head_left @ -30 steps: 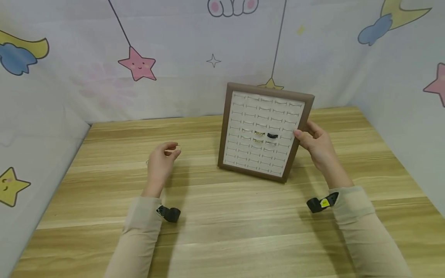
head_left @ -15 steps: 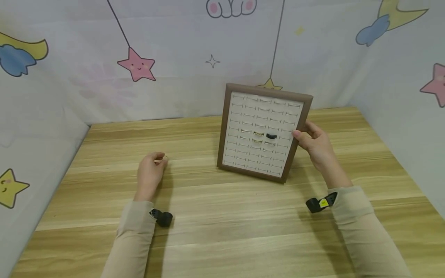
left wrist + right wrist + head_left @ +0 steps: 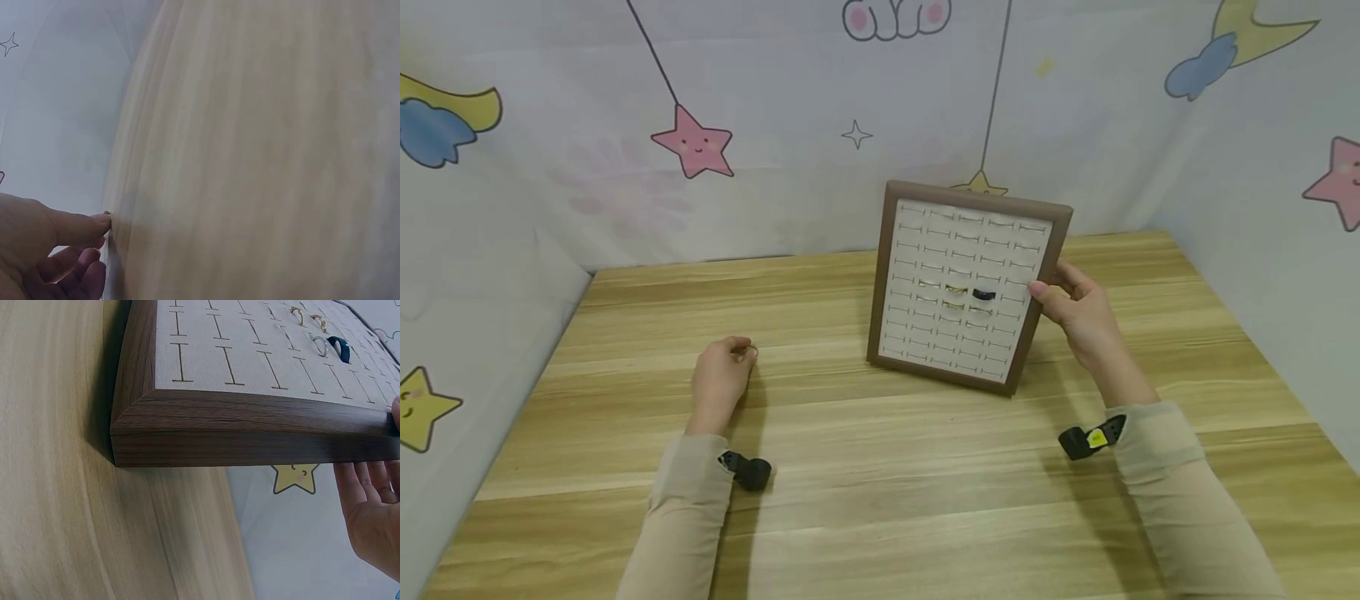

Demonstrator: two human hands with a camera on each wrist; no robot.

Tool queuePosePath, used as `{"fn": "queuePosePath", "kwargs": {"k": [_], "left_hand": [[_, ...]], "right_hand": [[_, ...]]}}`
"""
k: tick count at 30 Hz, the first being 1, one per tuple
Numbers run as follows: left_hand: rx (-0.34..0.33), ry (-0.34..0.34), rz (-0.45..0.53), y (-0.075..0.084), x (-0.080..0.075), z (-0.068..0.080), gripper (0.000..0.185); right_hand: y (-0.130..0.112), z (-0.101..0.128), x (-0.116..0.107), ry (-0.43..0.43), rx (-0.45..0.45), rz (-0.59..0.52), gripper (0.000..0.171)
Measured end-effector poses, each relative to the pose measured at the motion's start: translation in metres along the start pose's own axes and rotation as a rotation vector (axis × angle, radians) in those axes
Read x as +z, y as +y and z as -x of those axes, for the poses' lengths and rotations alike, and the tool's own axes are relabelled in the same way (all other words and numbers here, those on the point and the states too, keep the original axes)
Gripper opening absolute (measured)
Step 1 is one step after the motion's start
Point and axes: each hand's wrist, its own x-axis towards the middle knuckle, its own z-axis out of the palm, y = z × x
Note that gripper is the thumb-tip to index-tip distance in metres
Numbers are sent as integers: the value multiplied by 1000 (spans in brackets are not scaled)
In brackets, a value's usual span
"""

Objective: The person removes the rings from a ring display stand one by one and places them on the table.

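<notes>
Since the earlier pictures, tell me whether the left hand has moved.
Yes. The left hand has drawn back toward the person and down onto the table, farther left of the ring tray, which the right hand holds tilted.

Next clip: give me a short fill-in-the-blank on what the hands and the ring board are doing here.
1. The right hand holds the ring display board by its ____ edge.
2. The board stands tilted with its lower edge on the ____.
3. Among the rings in the board's slots, one is ____ in colour, beside gold ones.
4. The left hand rests on the table with its fingers ____.

Missing words: right; table; black; curled
</notes>
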Motion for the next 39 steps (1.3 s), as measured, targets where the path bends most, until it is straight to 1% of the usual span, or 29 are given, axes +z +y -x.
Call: {"fn": "queuePosePath", "kwargs": {"k": [13,15,18,21,23,26,30,34,39], "left_hand": [[9,-18,-44,1,0,0,34],[7,-21,-56,3,0,1,34],[19,-20,-61,8,0,3,36],[48,-11,-49,16,1,4,38],[65,-6,-34,25,2,4,38],[85,-6,3,40,3,5,38],[120,4,94,66,6,6,37],[198,30,192,97,11,9,34],[307,52,292,135,21,18,30]], "right_hand": [[0,1,-1,-6,6,10,34],[1,1,-1,-4,7,14,37],[0,0,0,2,15,23,47],[0,0,0,6,22,31,57],[0,0,0,6,24,33,60],[0,0,1,6,22,33,60],[1,0,2,7,18,29,57],[1,-1,2,7,12,29,52],[1,-1,1,7,3,26,44]]}}
